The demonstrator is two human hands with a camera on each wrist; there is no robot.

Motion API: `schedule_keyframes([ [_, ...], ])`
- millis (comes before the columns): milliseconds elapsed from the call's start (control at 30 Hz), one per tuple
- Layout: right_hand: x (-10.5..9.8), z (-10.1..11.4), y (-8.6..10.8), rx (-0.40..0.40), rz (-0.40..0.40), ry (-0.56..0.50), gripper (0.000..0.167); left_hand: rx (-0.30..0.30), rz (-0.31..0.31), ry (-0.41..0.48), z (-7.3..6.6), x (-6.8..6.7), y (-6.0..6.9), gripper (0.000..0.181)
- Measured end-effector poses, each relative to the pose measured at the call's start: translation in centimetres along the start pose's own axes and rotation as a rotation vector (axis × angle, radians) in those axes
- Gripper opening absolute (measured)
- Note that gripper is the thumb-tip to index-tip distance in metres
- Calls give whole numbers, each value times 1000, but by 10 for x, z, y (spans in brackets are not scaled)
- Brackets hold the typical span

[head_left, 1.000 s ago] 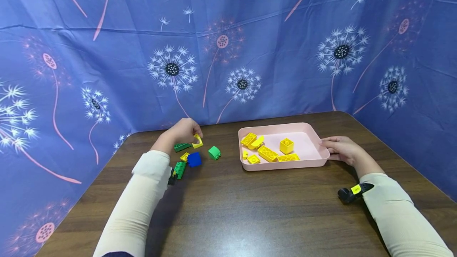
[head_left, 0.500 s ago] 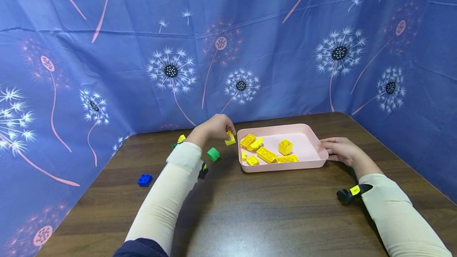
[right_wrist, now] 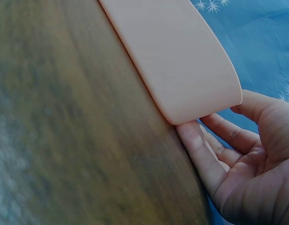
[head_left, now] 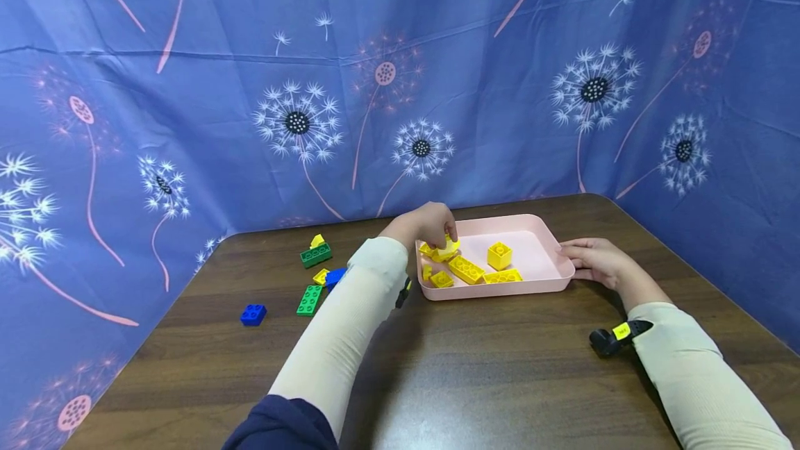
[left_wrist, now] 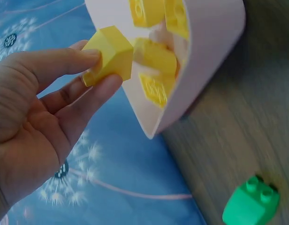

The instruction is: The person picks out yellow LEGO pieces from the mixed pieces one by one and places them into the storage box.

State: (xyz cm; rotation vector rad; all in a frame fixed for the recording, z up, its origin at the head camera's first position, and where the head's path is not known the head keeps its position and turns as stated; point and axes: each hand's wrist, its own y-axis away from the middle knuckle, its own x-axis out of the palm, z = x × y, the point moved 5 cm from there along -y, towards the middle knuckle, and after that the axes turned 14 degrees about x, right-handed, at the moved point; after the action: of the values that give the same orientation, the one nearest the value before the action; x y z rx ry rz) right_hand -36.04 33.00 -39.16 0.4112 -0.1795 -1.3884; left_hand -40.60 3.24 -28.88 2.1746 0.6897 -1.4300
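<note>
Over the left end of a shallow pink tray (head_left: 537,286), my left hand (head_left: 430,222) pinches a yellow building brick with a sloped face (left_wrist: 112,52) between thumb and fingers. Several yellow bricks lie beneath it in the tray, among them a long brick (head_left: 466,269) and a square one (head_left: 499,256). My right hand (head_left: 601,262) holds the tray's right end. In the right wrist view its fingertips (right_wrist: 191,130) touch the bottom and rim of the pink end wall.
Left on the wooden table (head_left: 475,373) lie a blue brick (head_left: 253,315), green bricks (head_left: 315,255) (head_left: 309,300), yellow pieces (head_left: 317,241) (head_left: 321,276) and a partly hidden blue piece (head_left: 334,278). Beside the tray sits a green curved brick (left_wrist: 252,206). A blue patterned cloth (head_left: 375,89) hangs behind.
My left hand has carried the yellow brick rightward from the loose pieces to over the tray. The right hand and the tray have stayed in place.
</note>
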Motion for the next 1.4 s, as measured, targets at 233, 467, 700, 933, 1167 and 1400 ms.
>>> schedule_keyframes([
  [233, 0, 2, -1, 4, -7, -4, 56, 4, 3, 32, -16, 11, -22, 24],
  [467, 2, 3, -1, -2, -4, 10, 58, 6, -5, 12, -24, 23, -33, 31],
  [700, 2, 3, 0, -8, -2, 17, 61, -16, -29, -20, -23, 21, -29, 28],
  [933, 0, 1, 0, 1, -13, 30, 62, -21, -33, -7, -19, 18, -25, 25],
  [1167, -1, -1, -1, 7, -29, 35, 63, 26, -32, 1, -16, 14, -18, 28],
  [1400, -2, -3, -3, 1, -21, 28, 61, 135, -85, -113, -14, 6, 0, 37],
])
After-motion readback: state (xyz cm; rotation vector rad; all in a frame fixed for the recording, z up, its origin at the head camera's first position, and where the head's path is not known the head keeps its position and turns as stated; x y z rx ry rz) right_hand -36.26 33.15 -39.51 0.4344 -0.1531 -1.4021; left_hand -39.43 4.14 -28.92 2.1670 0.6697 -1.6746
